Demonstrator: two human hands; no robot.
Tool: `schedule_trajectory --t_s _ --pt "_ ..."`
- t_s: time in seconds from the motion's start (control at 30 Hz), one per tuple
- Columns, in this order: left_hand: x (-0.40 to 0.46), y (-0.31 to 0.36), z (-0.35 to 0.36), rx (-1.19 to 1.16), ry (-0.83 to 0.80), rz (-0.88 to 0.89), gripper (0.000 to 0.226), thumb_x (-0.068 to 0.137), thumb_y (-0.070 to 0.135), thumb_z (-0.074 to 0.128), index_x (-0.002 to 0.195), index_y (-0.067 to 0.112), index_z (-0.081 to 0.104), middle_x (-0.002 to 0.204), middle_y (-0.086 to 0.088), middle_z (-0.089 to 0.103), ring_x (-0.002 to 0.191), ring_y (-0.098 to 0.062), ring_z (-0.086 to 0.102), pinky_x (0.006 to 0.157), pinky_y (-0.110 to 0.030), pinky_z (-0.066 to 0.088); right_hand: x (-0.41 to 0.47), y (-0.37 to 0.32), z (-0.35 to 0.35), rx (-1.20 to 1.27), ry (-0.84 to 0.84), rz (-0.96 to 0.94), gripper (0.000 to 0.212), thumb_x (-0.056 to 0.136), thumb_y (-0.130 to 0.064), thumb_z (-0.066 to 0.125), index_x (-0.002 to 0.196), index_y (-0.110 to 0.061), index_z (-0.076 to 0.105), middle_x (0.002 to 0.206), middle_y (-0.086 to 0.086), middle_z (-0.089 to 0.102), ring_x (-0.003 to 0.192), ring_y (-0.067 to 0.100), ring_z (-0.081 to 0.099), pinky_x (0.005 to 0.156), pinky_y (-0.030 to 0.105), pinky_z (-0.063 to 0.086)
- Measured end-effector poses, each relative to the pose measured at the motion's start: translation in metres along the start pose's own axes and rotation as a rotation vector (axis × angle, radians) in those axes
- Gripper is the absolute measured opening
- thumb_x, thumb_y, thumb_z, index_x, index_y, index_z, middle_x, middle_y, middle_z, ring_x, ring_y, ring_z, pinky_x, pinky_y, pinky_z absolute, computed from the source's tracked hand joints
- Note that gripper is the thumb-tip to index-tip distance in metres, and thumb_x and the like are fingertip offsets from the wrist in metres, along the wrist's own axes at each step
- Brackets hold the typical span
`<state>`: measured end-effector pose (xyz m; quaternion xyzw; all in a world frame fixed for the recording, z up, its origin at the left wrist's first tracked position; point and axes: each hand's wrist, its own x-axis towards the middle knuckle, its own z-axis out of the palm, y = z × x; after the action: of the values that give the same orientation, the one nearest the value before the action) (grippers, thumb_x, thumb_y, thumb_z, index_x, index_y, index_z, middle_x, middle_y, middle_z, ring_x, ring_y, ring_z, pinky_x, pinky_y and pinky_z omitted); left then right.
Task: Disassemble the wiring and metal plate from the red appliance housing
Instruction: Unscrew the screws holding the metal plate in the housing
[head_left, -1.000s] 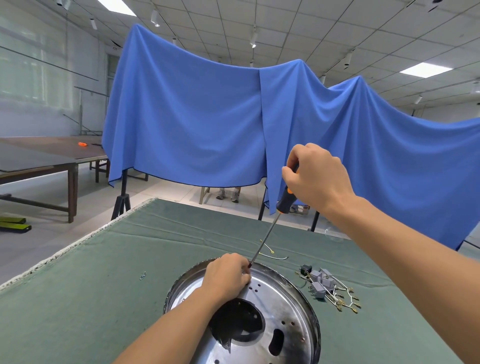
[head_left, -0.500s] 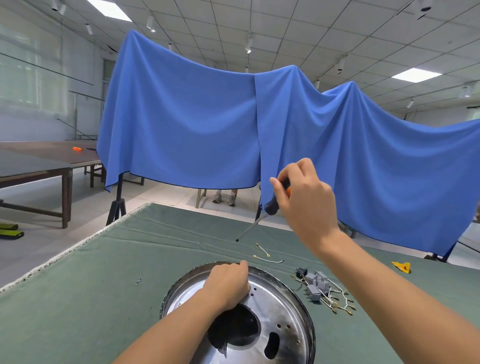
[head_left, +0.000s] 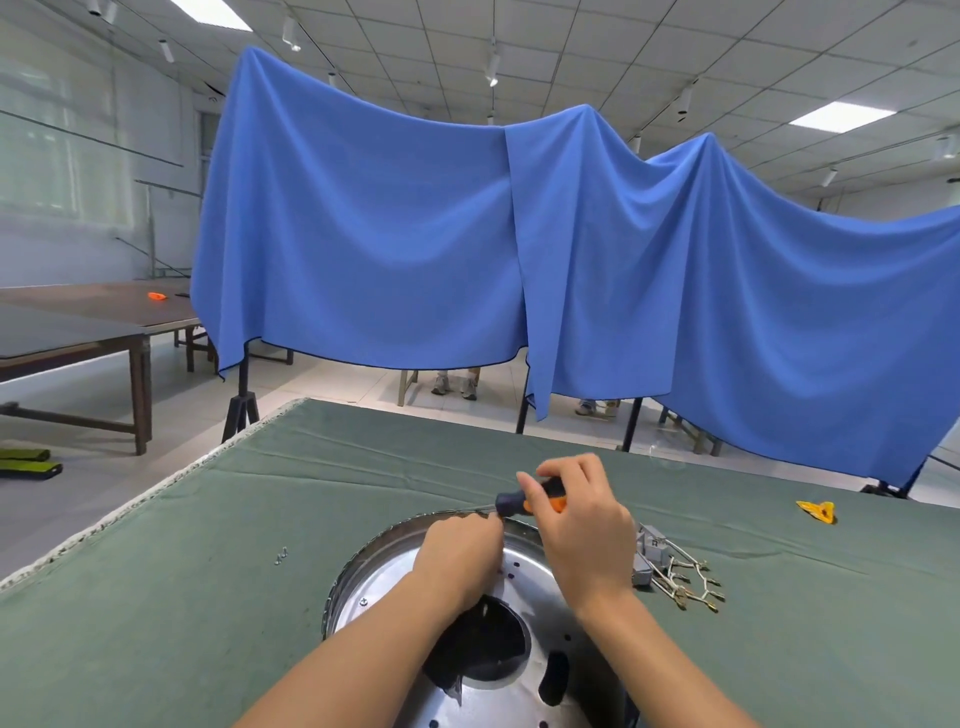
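A round shiny metal plate (head_left: 384, 587) with a dark centre hole lies on the green table (head_left: 156, 613) in front of me. My left hand (head_left: 460, 558) rests curled on the plate's far rim; what its fingers hold is hidden. My right hand (head_left: 582, 525) grips a screwdriver (head_left: 527, 500) with a black and orange handle, held low and nearly level over the far rim, its shaft pointing left. A bundle of grey connectors and wires (head_left: 670, 571) lies on the cloth just right of the plate. No red housing shows.
Small screws (head_left: 281, 556) lie on the cloth left of the plate. A yellow object (head_left: 818, 510) sits far right. A blue cloth (head_left: 467, 249) hangs behind the table, with a brown table (head_left: 93, 317) at the left.
My right hand has come down from head height with the screwdriver, which now lies nearly level at the plate's far rim. The camera has tilted up and moved back.
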<state>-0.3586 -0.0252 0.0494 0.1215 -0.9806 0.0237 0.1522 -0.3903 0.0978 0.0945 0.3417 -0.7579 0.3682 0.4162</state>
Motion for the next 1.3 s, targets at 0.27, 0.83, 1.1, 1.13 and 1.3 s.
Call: schedule_trajectory --t_s 0.27,0.83,1.1,1.13,1.3 --pt "0.002 -0.001 0.003 -0.086 0.052 -0.070 0.026 0.095 0.027 0.041 0.116 0.012 0.046 0.115 -0.010 0.062 0.104 -0.032 0.059 0.072 -0.037 0.037 -0.011 0.015 0.010 0.024 -0.246 0.415 0.017 0.085 -0.044 0.063 0.081 -0.027 0.063 0.086 -0.011 0.060 0.080 0.017 0.061 0.064 0.029 0.041" --pt "-0.005 -0.004 -0.007 -0.351 0.032 -0.166 0.013 0.086 0.026 0.050 0.092 0.017 0.058 0.100 -0.005 0.067 0.098 -0.029 0.059 0.073 -0.032 0.040 -0.025 0.011 0.007 -0.340 -0.614 0.112 0.033 0.088 -0.050 0.048 0.102 -0.020 0.051 0.105 -0.001 0.061 0.096 0.026 0.062 0.067 0.032 0.034" --pt "-0.008 -0.010 -0.013 -0.428 0.024 -0.164 0.007 0.083 0.021 0.055 0.083 0.019 0.048 0.091 -0.007 0.064 0.088 -0.029 0.058 0.064 -0.032 0.037 -0.025 0.011 0.007 -0.284 -0.618 0.166 0.032 0.088 -0.049 0.049 0.102 -0.020 0.049 0.105 0.000 0.062 0.096 0.028 0.061 0.068 0.032 0.032" --pt "-0.009 -0.011 -0.014 -0.429 0.020 -0.162 0.010 0.082 0.020 0.057 0.081 0.019 0.047 0.089 -0.007 0.064 0.086 -0.029 0.058 0.062 -0.033 0.037 -0.025 0.011 0.007 -0.284 -0.620 0.172 0.031 0.087 -0.048 0.049 0.101 -0.020 0.049 0.105 -0.001 0.062 0.096 0.027 0.061 0.068 0.032 0.032" --pt "-0.016 -0.012 -0.029 -0.507 0.002 -0.109 0.015 0.076 0.014 0.059 0.077 0.017 0.044 0.080 -0.006 0.061 0.078 -0.027 0.056 0.064 -0.036 0.041 -0.026 0.012 0.008 -0.294 -0.630 0.175 0.029 0.087 -0.046 0.048 0.101 -0.021 0.049 0.103 -0.002 0.062 0.094 0.025 0.062 0.066 0.031 0.033"
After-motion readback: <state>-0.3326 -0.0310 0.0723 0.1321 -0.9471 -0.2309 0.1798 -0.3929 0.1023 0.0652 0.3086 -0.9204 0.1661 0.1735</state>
